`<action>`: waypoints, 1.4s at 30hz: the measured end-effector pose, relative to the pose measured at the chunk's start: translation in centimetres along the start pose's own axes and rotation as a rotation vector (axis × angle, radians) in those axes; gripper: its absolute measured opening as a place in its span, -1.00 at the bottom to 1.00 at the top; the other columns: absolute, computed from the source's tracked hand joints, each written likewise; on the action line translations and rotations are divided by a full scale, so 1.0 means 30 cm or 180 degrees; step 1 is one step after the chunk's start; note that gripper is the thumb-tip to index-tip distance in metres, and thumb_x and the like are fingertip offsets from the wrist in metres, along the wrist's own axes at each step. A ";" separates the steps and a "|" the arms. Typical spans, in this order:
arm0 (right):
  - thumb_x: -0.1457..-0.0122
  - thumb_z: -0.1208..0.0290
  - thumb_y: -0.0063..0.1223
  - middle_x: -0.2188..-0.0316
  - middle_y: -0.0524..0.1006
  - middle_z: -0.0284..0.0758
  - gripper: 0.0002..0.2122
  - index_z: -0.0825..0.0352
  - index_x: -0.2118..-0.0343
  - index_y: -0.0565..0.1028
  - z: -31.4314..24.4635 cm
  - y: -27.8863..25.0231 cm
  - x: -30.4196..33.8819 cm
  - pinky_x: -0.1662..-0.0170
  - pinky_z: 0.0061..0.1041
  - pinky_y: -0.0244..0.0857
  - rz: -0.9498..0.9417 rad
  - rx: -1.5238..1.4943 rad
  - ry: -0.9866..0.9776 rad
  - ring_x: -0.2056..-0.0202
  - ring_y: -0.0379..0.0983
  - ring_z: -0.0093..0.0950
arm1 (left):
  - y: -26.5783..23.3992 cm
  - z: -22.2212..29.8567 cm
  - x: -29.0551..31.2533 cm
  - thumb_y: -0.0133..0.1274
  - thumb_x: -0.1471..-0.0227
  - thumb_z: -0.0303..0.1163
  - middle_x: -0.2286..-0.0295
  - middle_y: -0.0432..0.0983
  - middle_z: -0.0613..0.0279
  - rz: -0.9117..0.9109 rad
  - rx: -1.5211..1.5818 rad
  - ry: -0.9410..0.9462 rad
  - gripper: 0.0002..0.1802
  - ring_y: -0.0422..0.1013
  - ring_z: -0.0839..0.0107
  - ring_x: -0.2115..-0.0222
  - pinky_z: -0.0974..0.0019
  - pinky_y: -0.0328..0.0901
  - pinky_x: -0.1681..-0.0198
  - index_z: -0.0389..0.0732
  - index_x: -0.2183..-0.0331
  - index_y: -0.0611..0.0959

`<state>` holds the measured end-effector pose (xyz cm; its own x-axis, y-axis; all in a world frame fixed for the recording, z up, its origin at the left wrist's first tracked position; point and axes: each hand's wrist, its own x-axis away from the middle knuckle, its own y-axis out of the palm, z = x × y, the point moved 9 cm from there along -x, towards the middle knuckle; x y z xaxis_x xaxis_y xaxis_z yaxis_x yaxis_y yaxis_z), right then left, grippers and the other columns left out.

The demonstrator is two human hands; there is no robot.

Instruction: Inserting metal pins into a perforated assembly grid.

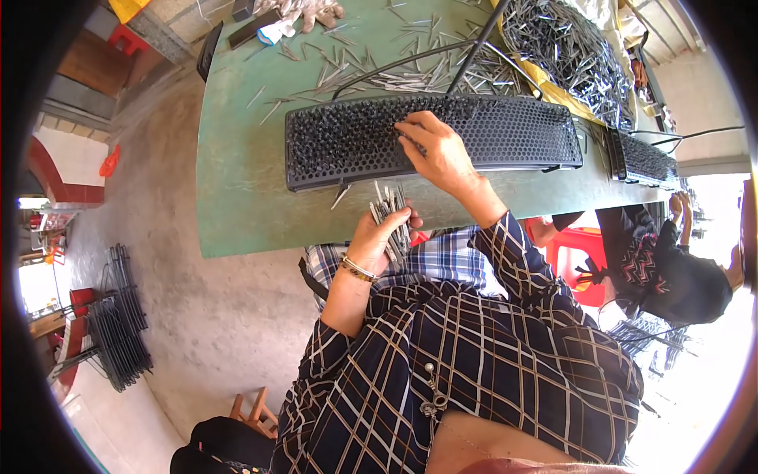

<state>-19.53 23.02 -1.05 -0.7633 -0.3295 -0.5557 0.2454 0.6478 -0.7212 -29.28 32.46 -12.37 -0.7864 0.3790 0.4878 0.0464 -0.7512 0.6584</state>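
Observation:
A long black tray full of round holes (513, 134) lies across the green table in front of me. Dark pieces stand in many of its holes, most densely on the left half. My right hand (444, 156) is over the tray's middle, its fingers bent and closed at the holes; whatever they pinch is too small to make out. Closer to my body, my left hand (373, 241) is wrapped round a bundle of thin metal sticks (389, 212), held roughly upright just past the table's near edge. One dark stick (341, 195) hangs at the tray's front edge.
Loose sticks (426, 79) are scattered behind the tray on the green table (237, 158). A big heap of sticks (568, 55) lies on yellow sheeting at back right. To the right, a co-worker in dark clothes (687, 284) sits by a second tray (647, 158) and red stool (580, 261).

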 end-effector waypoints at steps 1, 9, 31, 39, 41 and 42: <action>-0.01 0.47 0.13 0.32 0.47 -0.27 -0.85 0.36 0.34 0.55 0.023 -0.006 0.006 0.32 -0.44 0.35 -0.0052 -0.0434 0.0423 0.41 0.46 -0.35 | -0.001 0.004 -0.001 0.08 0.00 -0.44 0.40 0.49 0.19 -0.0013 -0.0007 0.0031 -0.75 0.47 0.39 0.38 0.40 0.40 0.41 -0.30 0.24 0.49; -0.04 0.33 0.15 0.53 0.55 -0.27 -0.78 0.43 0.44 0.58 0.048 0.131 0.158 0.44 -0.54 0.30 -0.1445 -0.2369 0.1821 0.50 0.45 -0.57 | -0.011 0.015 -0.013 0.08 0.00 -0.42 0.40 0.50 0.18 0.0004 -0.0059 0.0124 -0.75 0.48 0.38 0.37 0.41 0.41 0.42 -0.28 0.24 0.50; -0.05 0.52 0.09 0.43 0.53 -0.28 -0.83 0.39 0.27 0.52 0.043 0.061 0.014 0.41 -0.59 0.34 -0.0081 -0.1153 0.0966 0.50 0.47 -0.53 | -0.044 -0.019 -0.014 0.07 0.00 -0.42 0.46 0.49 0.18 0.0133 -0.0018 0.0050 -0.73 0.48 0.41 0.44 0.41 0.41 0.45 -0.30 0.23 0.49; -0.05 0.53 0.09 0.33 0.52 -0.28 -0.84 0.37 0.27 0.53 0.035 0.072 0.020 0.40 -0.57 0.36 -0.0146 -0.1200 0.0724 0.44 0.48 -0.48 | -0.039 -0.025 -0.008 0.07 0.01 -0.41 0.44 0.48 0.21 0.0131 -0.0061 -0.0079 -0.72 0.46 0.42 0.43 0.41 0.39 0.44 -0.30 0.22 0.49; -0.04 0.54 0.09 0.33 0.51 -0.28 -0.84 0.35 0.28 0.53 0.019 0.064 0.019 0.39 -0.55 0.37 -0.0063 -0.1135 0.0526 0.43 0.48 -0.44 | -0.040 -0.027 -0.009 0.08 0.02 -0.40 0.43 0.47 0.23 0.0130 -0.0074 -0.0089 -0.71 0.45 0.43 0.43 0.41 0.39 0.43 -0.29 0.21 0.50; -0.04 0.54 0.09 0.33 0.51 -0.28 -0.84 0.35 0.28 0.53 0.019 0.066 0.017 0.39 -0.55 0.37 -0.0064 -0.1134 0.0524 0.43 0.48 -0.44 | -0.043 -0.027 -0.009 0.08 0.02 -0.40 0.43 0.47 0.23 0.0136 -0.0091 -0.0089 -0.71 0.45 0.43 0.42 0.41 0.39 0.43 -0.29 0.21 0.50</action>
<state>-19.09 23.74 -3.01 -0.8586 -0.2488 -0.4483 0.0287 0.8497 -0.5265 -29.64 32.87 -13.81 -0.7666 0.3608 0.5311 0.0617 -0.7820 0.6202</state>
